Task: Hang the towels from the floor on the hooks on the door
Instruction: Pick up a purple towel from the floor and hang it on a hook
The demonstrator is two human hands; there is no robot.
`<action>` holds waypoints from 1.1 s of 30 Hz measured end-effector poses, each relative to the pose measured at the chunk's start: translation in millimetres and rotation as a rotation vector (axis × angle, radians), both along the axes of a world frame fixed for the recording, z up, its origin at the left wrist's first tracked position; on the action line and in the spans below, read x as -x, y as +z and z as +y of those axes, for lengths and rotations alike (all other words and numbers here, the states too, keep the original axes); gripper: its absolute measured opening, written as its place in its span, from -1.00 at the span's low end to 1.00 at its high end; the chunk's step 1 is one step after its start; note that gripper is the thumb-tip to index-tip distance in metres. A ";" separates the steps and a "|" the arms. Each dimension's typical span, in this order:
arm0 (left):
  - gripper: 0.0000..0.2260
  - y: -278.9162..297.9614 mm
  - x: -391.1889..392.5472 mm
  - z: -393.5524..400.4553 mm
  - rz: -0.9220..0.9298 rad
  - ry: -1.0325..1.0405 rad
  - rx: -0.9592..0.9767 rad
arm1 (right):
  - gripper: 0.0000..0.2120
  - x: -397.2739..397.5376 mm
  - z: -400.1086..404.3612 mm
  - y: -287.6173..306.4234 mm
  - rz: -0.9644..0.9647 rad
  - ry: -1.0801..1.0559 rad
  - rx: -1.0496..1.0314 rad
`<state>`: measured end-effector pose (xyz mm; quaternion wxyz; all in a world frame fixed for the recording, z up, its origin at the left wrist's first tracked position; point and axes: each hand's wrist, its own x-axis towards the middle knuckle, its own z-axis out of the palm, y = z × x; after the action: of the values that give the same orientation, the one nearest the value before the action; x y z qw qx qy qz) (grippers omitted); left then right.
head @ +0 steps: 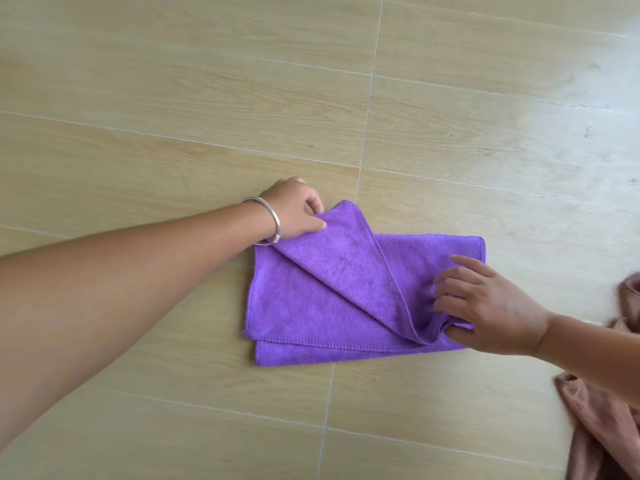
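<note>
A purple towel (332, 292) lies folded on the wood-look tiled floor (173, 98) in the middle of the view. My left hand (294, 213), with a silver bangle on the wrist, pinches the towel's far left corner and lifts its top layer off the floor. My right hand (485, 306) is at the towel's near right corner: its thumb is tucked under the lifted layer and its fingers lie spread on top. No door or hooks are in sight.
A brown towel (602, 427) lies crumpled on the floor at the right edge, partly behind my right forearm. Bare floor tiles with pale grout lines stretch all around the purple towel.
</note>
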<state>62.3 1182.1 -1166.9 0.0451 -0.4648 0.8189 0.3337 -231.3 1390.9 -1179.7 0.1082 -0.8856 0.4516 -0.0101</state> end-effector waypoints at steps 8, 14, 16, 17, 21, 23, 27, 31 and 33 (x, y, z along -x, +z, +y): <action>-0.93 6.5 -108.2 61.8 0.153 -0.557 0.300 | -0.73 17.9 19.9 -23.5 -0.056 0.063 0.014; -0.90 -12.3 -155.3 88.8 -0.028 -0.668 0.453 | -0.77 18.6 21.3 -35.8 -0.073 0.053 -0.034; -0.86 -11.7 -155.7 98.1 0.031 -0.646 0.460 | -0.78 17.4 20.4 -35.8 -0.079 0.054 -0.035; -0.82 -11.1 -154.5 103.0 0.052 -0.651 0.458 | -0.78 17.3 20.7 -35.3 -0.084 0.053 -0.035; -0.52 -9.3 -145.0 117.2 -0.097 -0.748 0.504 | -0.73 15.9 22.5 -28.7 -0.079 0.055 -0.014; -0.54 -10.6 -139.8 118.7 -0.133 -0.741 0.528 | -0.74 14.0 23.7 -24.5 -0.075 0.057 0.007; -0.73 -12.6 -133.1 105.9 -0.040 -0.761 0.598 | -0.82 10.7 20.6 -11.4 -0.098 0.052 0.035; -0.91 -4.5 -132.5 81.4 0.064 -0.798 0.589 | -0.86 8.9 14.7 -2.5 -0.103 0.033 0.071; -0.96 0.4 -131.5 71.2 0.115 -0.799 0.572 | -0.90 8.1 8.3 0.8 -0.109 0.027 0.089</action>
<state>193.8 1253.3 -1166.6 -0.0049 -0.0890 0.9930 0.0773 -239.5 1399.2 -1178.9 0.0931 -0.8937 0.4321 -0.0769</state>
